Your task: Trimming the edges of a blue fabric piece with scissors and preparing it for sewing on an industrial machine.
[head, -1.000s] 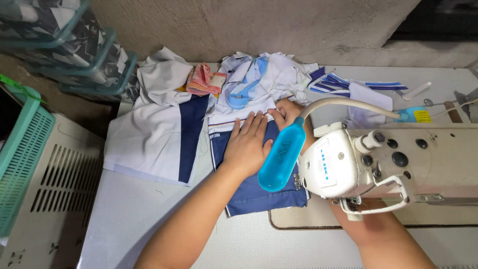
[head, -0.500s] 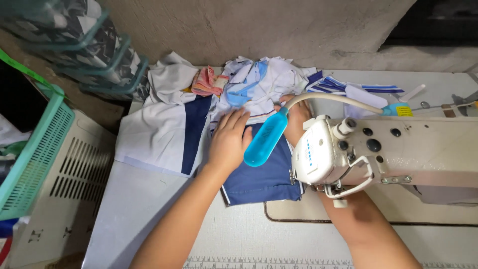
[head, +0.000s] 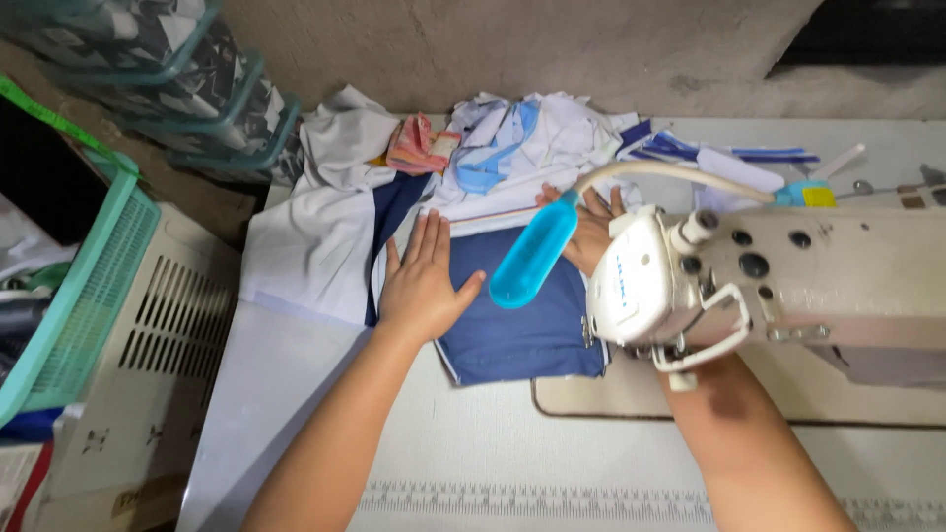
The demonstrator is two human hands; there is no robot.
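Navy cloth [head: 512, 330] lying flat on sewing table [head: 552, 463], edge running under machine head [head: 641, 286]. I'm pressing left hand [head: 424, 286] palm-down on it, fingers spread wide, holding nothing. Right hand [head: 588, 229] reaching behind head, fingers splayed on cloth, partly hidden. Best keeping pressure even, cloth smooth. Forearms angling inward. White fabric pile [head: 532, 148] beyond.

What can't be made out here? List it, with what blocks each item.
Head view only:
- Needle area: hidden beneath the sewing machine head.
- Right hand: palm and most fingers covered by the machine head and the blue lamp.
- Navy fabric: right edge runs under the machine.
- Green basket: cut off by the left edge.
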